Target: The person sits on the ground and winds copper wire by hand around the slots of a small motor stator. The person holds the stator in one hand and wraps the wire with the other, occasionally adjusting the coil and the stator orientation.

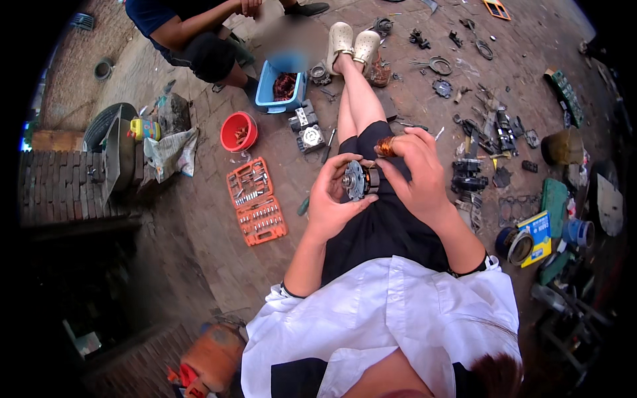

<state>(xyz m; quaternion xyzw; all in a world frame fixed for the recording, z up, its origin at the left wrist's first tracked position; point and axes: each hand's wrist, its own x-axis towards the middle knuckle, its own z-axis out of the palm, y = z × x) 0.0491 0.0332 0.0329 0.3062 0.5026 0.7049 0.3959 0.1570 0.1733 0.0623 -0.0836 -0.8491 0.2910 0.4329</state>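
Above my lap, my left hand (330, 204) is wrapped round a small motor part (356, 180). That part has a round grey metal end plate with a hub, and a dark ringed body behind it. My right hand (423, 174) is raised just beside it, fingers bent together round a copper wire winding (383, 146). The winding is shiny orange-brown and sits close to the motor part; whether the two touch I cannot tell. My fingers hide part of both pieces.
To the left lie an orange socket set (254, 213), a red bucket (227, 140) and a blue tub (261, 93) with copper-coloured scraps. A person (176, 33) crouches beyond. Loose metal parts (501, 132) cover the ground at right, near a dark can (509, 247) and a yellow-blue package (539, 232).
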